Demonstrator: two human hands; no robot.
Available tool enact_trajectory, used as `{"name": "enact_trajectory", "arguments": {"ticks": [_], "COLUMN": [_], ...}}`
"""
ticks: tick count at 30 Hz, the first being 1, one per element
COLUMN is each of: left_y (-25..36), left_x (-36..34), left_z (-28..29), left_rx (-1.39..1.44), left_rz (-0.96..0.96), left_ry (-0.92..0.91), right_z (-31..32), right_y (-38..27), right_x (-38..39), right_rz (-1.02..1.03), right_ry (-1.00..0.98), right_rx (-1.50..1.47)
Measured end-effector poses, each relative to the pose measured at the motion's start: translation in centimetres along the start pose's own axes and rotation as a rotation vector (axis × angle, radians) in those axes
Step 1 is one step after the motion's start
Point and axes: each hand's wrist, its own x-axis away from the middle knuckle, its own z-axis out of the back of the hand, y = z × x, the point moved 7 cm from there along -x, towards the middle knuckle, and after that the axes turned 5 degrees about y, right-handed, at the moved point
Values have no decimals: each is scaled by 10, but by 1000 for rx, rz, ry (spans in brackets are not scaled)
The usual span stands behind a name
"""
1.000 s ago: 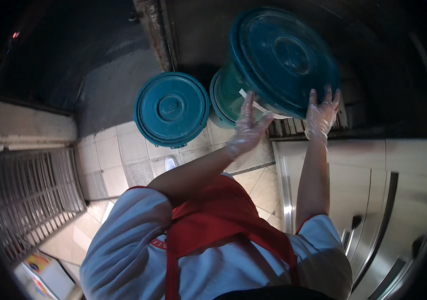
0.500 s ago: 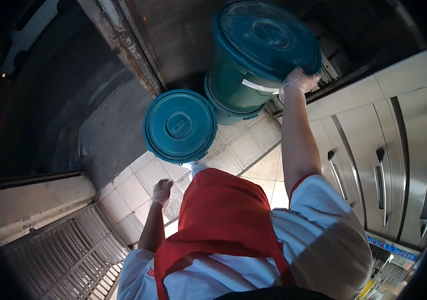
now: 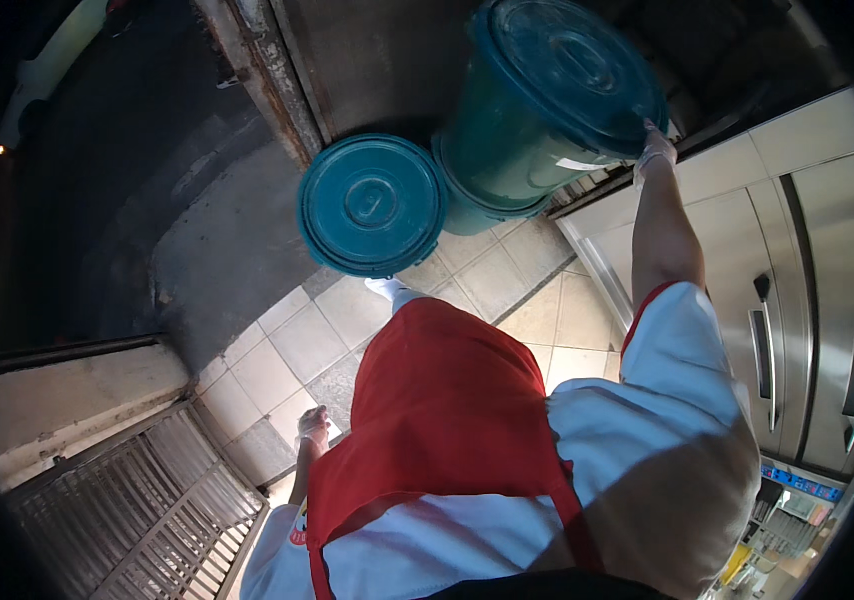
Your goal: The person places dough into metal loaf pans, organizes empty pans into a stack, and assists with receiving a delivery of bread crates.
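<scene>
A metal grate (image 3: 137, 510) lay lower left, beside the left hand (image 3: 313, 424), which hung gloved over the floor tiles (image 3: 292, 345); its finger state could not be told. A lidded teal bin (image 3: 371, 204) stood mid-floor, touching a tilted teal bin (image 3: 547, 100). The right hand (image 3: 653, 148) grasped the tilted bin's lid rim, steel cabinet doors (image 3: 797, 300) at right.

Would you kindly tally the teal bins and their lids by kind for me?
Teal bins: 3, the tilted bin, the bin behind it and the standing bin.
Teal lids in view: 2, the tilted lid under the right hand, and the flat lid.
Total: 5.
</scene>
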Motion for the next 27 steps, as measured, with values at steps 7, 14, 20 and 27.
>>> {"name": "enact_trajectory", "arguments": {"ticks": [7, 14, 20, 27], "left_y": [188, 502, 620, 605], "left_x": [18, 258, 361, 372], "left_z": [-103, -265, -410, -446], "left_rx": [-207, -108, -204, 180], "left_rz": [-437, -977, -1036, -854], "left_ry": [-94, -186, -234, -413], "right_z": [-2, -5, -4, 6], "right_y": [-30, -98, -114, -127], "right_x": [18, -50, -27, -37], "right_rz": [-9, 780, 236, 315], "right_ry": [-214, -538, -772, -758], "right_rx": [376, 750, 402, 253]}}
